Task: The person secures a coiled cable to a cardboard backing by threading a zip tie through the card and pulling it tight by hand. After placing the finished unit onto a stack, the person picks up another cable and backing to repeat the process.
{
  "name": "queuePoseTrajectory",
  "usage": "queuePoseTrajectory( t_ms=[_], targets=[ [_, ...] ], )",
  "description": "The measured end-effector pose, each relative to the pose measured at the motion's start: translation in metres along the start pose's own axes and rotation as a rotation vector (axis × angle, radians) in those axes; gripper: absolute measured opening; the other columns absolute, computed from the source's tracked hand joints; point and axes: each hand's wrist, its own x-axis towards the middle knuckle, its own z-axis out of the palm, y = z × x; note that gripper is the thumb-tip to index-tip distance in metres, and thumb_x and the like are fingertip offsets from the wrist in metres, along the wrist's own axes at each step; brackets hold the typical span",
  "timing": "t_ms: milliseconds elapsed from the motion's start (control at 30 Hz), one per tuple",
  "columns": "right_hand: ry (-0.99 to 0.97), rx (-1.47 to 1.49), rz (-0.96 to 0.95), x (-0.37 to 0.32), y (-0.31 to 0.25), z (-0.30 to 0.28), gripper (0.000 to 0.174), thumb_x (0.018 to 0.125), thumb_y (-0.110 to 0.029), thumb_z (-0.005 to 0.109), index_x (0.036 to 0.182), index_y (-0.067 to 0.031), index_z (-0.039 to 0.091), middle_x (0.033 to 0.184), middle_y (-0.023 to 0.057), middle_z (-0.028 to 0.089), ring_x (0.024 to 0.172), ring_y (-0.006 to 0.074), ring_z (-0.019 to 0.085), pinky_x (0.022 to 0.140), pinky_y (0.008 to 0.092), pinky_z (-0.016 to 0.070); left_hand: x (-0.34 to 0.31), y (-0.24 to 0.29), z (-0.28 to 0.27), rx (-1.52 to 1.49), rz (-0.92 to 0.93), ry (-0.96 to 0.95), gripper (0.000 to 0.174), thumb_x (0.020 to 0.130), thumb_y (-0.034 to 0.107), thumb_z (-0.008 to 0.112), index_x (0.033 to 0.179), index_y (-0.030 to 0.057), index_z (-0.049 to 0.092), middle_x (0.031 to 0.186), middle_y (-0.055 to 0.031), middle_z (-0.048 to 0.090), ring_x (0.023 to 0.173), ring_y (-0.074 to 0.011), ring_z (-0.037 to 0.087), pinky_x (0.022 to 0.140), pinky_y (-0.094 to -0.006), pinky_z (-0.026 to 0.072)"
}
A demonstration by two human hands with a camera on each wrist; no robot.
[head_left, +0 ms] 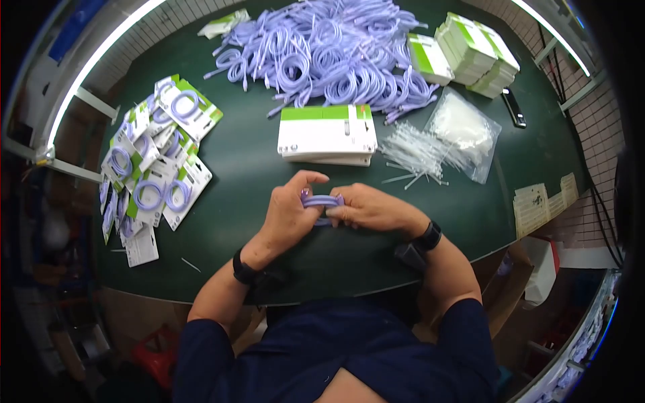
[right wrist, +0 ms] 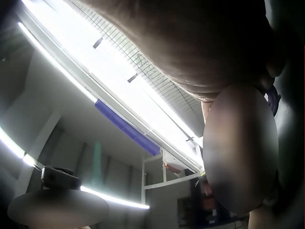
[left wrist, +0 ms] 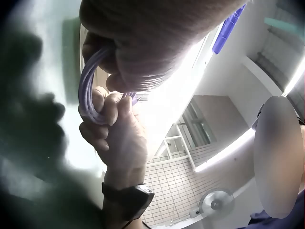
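A coiled lilac cable [head_left: 322,200] is held between both hands above the near middle of the green table. My left hand [head_left: 287,209] grips its left side with thumb and fingers, the index finger raised over it. At the coil's right side my right hand [head_left: 377,208] pinches it between thumb and curled fingers. In the left wrist view the loops of the cable [left wrist: 85,90] run from one hand to the other. The right wrist view is dark, and only a small bit of the coil shows there. Just beyond the hands lies a stack of white-and-green cards [head_left: 326,134].
A big heap of lilac cables [head_left: 322,50] covers the far side. Carded cable coils [head_left: 148,195] pile up at left. Loose white zip ties [head_left: 420,156], a plastic bag [head_left: 465,131], more card stacks [head_left: 470,50] and a black phone [head_left: 514,107] lie at right.
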Motion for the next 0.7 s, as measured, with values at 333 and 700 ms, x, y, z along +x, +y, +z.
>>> queuePoseTrajectory(
  t_ms=[333,700],
  targets=[
    [0.209,0.244,-0.028,-0.015,-0.020,-0.020,0.030,0.112,-0.029,0.058,0.108,-0.0009,0.069,0.093,0.0011,0.070,0.075,0.0086,0.060,0.069,0.0258,0.0519,-0.004,0.055,-0.012,0.340,0.681,0.375,0.084,0.079,0.012,0.089,0.151,-0.0019,0.048,0.128,-0.0191,0.063,0.110,-0.0365,0.066,0.088,-0.0387,0.0570],
    [0.335,0.380,-0.106,-0.020,-0.019,-0.020,0.031,0.110,-0.028,0.061,0.104,0.0011,0.069,0.085,0.0003,0.066,0.075,0.0085,0.061,0.065,0.0262,0.0514,0.003,0.044,0.037,0.344,0.565,0.089,0.089,0.079,0.016,0.090,0.154,-0.0004,0.046,0.131,-0.0230,0.061,0.114,-0.0398,0.065,0.094,-0.0448,0.0574]
  ],
)
